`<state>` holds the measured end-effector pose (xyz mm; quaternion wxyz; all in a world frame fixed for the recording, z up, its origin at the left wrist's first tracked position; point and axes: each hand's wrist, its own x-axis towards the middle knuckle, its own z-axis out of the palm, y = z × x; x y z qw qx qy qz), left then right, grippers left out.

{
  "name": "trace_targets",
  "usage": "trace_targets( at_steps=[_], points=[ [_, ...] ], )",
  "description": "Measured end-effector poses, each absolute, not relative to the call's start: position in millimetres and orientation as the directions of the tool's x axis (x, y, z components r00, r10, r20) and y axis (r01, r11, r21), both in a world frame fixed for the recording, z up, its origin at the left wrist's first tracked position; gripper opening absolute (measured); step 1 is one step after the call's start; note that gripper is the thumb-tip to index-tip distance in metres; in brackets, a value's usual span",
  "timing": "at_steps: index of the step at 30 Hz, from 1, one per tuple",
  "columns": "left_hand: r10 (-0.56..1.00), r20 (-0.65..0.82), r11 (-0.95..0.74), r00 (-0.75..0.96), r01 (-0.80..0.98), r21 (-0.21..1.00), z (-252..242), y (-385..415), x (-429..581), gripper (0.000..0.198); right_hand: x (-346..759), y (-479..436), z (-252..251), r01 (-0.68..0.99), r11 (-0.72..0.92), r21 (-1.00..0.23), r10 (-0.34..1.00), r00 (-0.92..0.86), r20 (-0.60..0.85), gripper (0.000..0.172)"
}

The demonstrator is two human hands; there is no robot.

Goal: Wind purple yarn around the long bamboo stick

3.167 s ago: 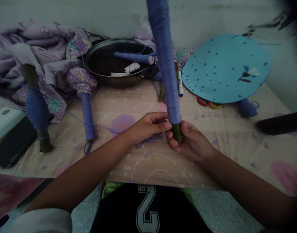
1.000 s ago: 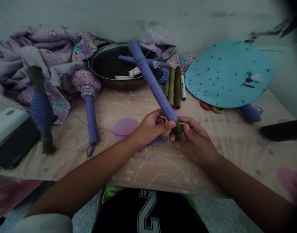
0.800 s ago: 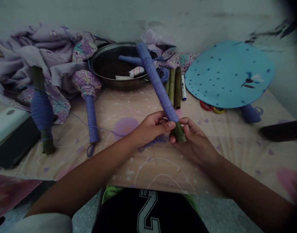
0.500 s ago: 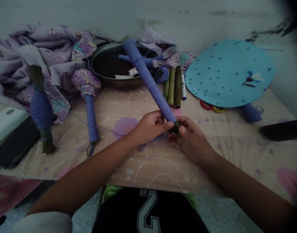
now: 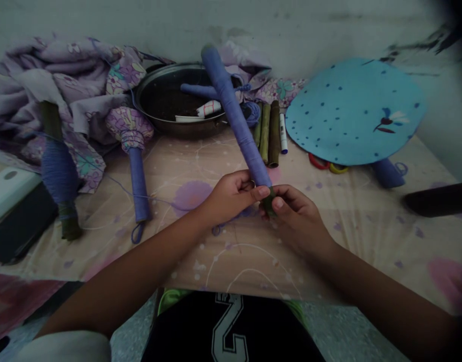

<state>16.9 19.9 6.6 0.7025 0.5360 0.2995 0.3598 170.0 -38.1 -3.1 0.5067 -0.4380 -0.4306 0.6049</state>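
Both my hands hold a long stick wound tightly in blue-violet thread (image 5: 234, 118), which leans away from me toward the metal pan. Its bare green bamboo end (image 5: 269, 203) shows between my hands. My left hand (image 5: 231, 196) pinches the wound part just above that end. My right hand (image 5: 295, 216) grips the green end with thumb and fingers. A small tangle of loose blue thread (image 5: 231, 220) lies on the cloth under my hands.
A metal pan (image 5: 151, 88) holds a thread-wound stick and a white spool. Several bamboo pieces (image 5: 264, 133) and a marker (image 5: 283, 133) lie beside it. More wound sticks (image 5: 58, 171) rest on the floral cloth-covered surface (image 5: 201, 261), near a blue paper disc (image 5: 355, 110).
The stick has tilted from nearly upright to leaning away up-left, swaying slightly between frames. My hands stay close together around its green end.
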Motion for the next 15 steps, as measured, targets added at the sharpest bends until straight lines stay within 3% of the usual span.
trace_targets(
  at_steps=[3,7,12,15],
  points=[
    [0.747,-0.038,0.289,0.664,-0.272,0.918,11.0,17.2,16.0,0.046,166.9,-39.2,0.8,-0.35,-0.186,-0.918,0.977,-0.162,-0.136,0.027],
    [0.709,-0.027,0.31,0.705,-0.277,0.909,13.1,16.8,12.4,0.047,165.7,-38.4,3.4,-0.45,-0.287,-0.846,0.95,-0.25,-0.189,0.022],
    [0.732,-0.04,0.258,0.68,-0.222,0.94,12.1,18.1,10.5,0.039,167.0,-36.0,2.4,-0.461,-0.357,-0.812,0.919,-0.327,-0.219,0.023],
    [0.771,-0.039,0.223,0.636,-0.211,0.952,11.3,18.5,12.3,0.038,167.6,-35.0,1.1,-0.385,-0.298,-0.873,0.94,-0.277,-0.199,0.024]
  ],
)
